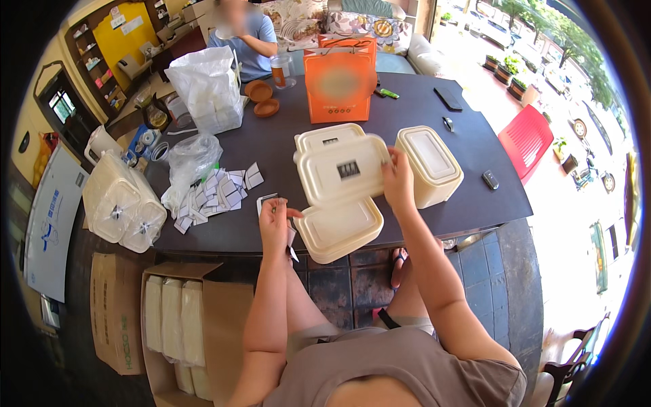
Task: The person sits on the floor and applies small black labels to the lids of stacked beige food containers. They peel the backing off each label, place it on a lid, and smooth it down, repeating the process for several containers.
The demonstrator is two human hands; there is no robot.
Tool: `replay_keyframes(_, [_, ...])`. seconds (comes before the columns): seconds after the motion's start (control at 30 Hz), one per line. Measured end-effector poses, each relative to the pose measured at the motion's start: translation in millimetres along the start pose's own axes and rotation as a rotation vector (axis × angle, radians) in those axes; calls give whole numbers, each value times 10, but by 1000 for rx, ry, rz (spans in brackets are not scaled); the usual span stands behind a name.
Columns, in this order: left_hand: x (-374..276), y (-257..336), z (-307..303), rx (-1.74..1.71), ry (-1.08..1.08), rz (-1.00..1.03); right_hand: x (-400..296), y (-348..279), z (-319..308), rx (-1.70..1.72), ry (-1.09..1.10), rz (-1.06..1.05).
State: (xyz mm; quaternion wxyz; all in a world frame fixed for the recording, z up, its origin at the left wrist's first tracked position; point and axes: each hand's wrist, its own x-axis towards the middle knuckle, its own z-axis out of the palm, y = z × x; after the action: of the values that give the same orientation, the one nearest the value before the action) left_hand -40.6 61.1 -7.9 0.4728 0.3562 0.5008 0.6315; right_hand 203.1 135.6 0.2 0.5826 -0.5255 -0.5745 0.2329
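My right hand (399, 178) grips the right edge of a cream rectangular lid (320, 170) with a dark printed label at its centre. The lid is raised and slightly blurred. Beneath it, towards me, is a stack of similar lids (341, 229) at the table's front edge. Another labelled lid (330, 136) lies just beyond the raised one. My left hand (274, 219), left of the stack, pinches small paper labels (291, 238), mostly hidden by the fingers. To the right of my right hand stands a second stack of cream lids (430, 157).
Loose labels (211, 198) are heaped at left, beside a clear plastic bag (193, 157) and wrapped containers (122, 198). Orange paper bags (338, 86) stand at the back; a person (249, 46) sits beyond. A phone (448, 98) and car key (490, 180) lie right. An open carton (224, 315) sits below.
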Motion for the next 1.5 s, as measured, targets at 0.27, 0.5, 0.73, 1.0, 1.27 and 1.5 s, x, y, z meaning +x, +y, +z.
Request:
replay_keyframes(0.27, [-135,-126,-40,-182,24,-17,931,292,624,-633,46,146])
replay_keyframes(0.5, [29,-185,2,-166,231,214,195,-154,614,-373,214,-277])
replay_keyframes(0.73, [-74,-80,437,-161,232,191,-1088,-700,346,39,-541,-55])
replay_keyframes(1.0, [-476,16,270,-340,-363,-157,-883,-581,101,578,-508,384])
replay_keyframes(1.27, [-639,34,326,-447,-418,-262,-925,-631,15,627,-469,364])
replay_keyframes(1.5, [-715,-31,411,-394,-201,-68,-1053,-854,10,-143,-133,-358])
